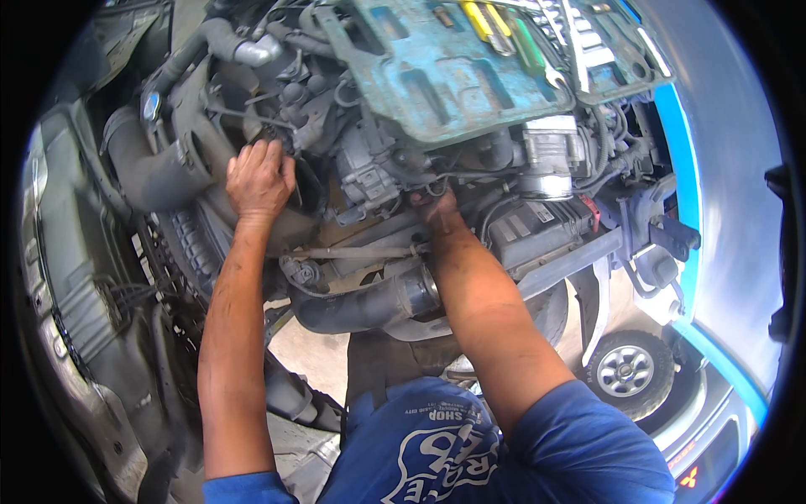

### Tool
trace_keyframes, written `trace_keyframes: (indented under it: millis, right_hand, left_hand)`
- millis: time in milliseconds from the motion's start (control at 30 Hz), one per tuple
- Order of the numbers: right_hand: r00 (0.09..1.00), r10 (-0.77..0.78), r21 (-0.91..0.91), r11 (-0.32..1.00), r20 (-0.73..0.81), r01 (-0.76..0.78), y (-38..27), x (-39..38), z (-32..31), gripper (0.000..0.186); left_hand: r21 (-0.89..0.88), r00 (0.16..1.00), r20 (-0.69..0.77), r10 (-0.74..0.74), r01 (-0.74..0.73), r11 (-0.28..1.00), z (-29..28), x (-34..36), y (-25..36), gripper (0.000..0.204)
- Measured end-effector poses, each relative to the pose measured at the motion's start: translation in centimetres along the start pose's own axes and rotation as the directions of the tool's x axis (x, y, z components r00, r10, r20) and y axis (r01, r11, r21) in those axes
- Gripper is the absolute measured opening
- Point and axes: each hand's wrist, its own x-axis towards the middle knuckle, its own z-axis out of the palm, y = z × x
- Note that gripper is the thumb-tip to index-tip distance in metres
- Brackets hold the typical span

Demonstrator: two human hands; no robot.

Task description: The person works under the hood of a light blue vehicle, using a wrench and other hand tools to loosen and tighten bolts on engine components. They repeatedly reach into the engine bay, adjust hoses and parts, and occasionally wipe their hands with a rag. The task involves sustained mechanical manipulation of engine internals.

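Both my arms reach down into an engine bay. My left hand is closed, knuckles up, at the upper edge of the dark fan shroud. Its fingertips curl out of sight against engine parts, and I cannot make out what they grip. Farther right, my right hand reaches in beside a grey metal engine part, just below a thin hose. Most of its fingers are hidden among the parts. A thick black intake hose passes close under my right forearm.
A worn teal tool case lies across the engine top, holding screwdrivers, a wrench and sockets. A dark battery-like box sits to the right. Another wide black duct is at left; a wheel shows lower right.
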Motion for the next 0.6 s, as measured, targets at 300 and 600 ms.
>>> trace_keyframes:
  millis: [300, 600]
  right_hand:
    - [0.996, -0.065, -0.129, 0.99, -0.056, 0.058, -0.9, 0.3, -0.2, 0.038]
    - [0.999, -0.023, -0.094, 0.995, -0.042, 0.019, -2.4, 0.9, -1.0, 0.051]
  left_hand:
    - [-0.035, 0.998, 0.048, -0.033, 0.034, 0.999, 0.2, -0.6, -0.4, 0.018]
    - [-0.038, 0.998, -0.046, -0.035, 0.033, 0.999, 0.8, -0.9, -0.6, 0.015]
